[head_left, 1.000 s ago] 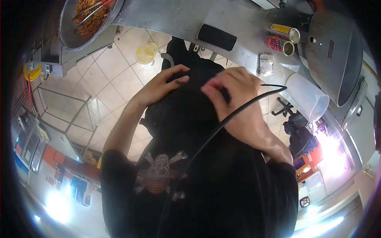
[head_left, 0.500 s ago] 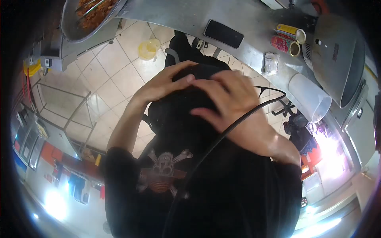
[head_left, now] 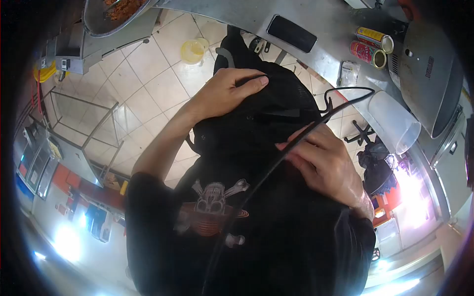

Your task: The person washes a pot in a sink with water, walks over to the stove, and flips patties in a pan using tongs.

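My left hand (head_left: 229,91) rests on the dark clothing over my lap, its thumb stretched out and its other fingers curled partly out of sight. Lower and to the right, my right hand (head_left: 326,165) is closed, fingertips drawn together at the dark cloth; what lies between them is hidden. A black cable (head_left: 306,132) passes in front of my right fingers and runs down over my black shirt (head_left: 276,237), which bears a skull print (head_left: 212,200).
The metal counter (head_left: 237,15) carries a phone (head_left: 291,33), two cans (head_left: 368,53), a small clear packet (head_left: 349,74) and a metal bowl of food (head_left: 98,22). A translucent container (head_left: 395,123) is at the right. A yellowish tub (head_left: 192,52) stands on the tiled floor.
My right hand has moved down and right, away from my left hand, and its fingers have closed. My left hand has shifted slightly up and right. The view has shifted too.
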Tool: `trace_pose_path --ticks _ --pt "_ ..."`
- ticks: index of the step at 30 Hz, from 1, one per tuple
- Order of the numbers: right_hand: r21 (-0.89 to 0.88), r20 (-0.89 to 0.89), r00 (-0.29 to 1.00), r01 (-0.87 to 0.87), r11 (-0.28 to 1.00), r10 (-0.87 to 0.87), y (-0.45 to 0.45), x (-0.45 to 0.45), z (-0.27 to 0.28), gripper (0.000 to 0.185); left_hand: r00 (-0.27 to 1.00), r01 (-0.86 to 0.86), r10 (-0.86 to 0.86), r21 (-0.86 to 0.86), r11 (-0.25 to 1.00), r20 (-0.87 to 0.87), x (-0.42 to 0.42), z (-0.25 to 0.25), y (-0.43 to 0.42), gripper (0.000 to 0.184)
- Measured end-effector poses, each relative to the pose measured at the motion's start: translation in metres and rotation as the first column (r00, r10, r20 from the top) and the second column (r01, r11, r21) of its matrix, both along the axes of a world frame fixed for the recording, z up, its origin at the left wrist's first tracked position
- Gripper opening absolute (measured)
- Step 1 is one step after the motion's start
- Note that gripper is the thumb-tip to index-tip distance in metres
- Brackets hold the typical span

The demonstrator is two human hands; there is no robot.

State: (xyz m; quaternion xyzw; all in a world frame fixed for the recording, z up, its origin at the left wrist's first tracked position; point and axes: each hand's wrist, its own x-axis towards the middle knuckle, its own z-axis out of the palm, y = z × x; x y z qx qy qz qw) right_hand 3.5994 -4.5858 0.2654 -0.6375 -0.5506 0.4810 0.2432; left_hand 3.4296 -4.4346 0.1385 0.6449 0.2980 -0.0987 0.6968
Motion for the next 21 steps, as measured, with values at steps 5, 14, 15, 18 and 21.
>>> trace_pose_path --ticks 5,14,15,18,21 --pt "-0.151 0.169 0.961 0.245 0.958 -0.219 -0.008 -0.005 0.007 0.012 0.993 -0.004 0.002 -0.021 1.000 -0.120 0.000 0.012 0.001 0.044" --pt "-0.087 0.510 0.840 0.266 0.960 -0.186 -0.002 0.003 -0.006 0.018 0.997 0.029 -0.023 -0.073 0.997 0.079 -0.038 0.002 0.005 0.037" --pt "-0.095 0.516 0.841 0.244 0.965 -0.162 -0.001 0.005 -0.009 0.019 0.988 0.038 -0.026 -0.072 0.997 0.153 -0.040 0.000 0.007 0.041" --pt "0.057 0.550 0.818 0.165 0.985 -0.169 0.002 0.013 -0.018 0.019 0.957 0.102 -0.075 -0.082 0.991 0.281 -0.038 0.001 0.012 0.043" --pt "0.061 0.569 0.811 0.124 0.990 -0.137 0.001 0.017 -0.024 0.020 0.948 0.113 -0.156 0.164 0.980 0.277 -0.042 0.002 0.006 0.043"
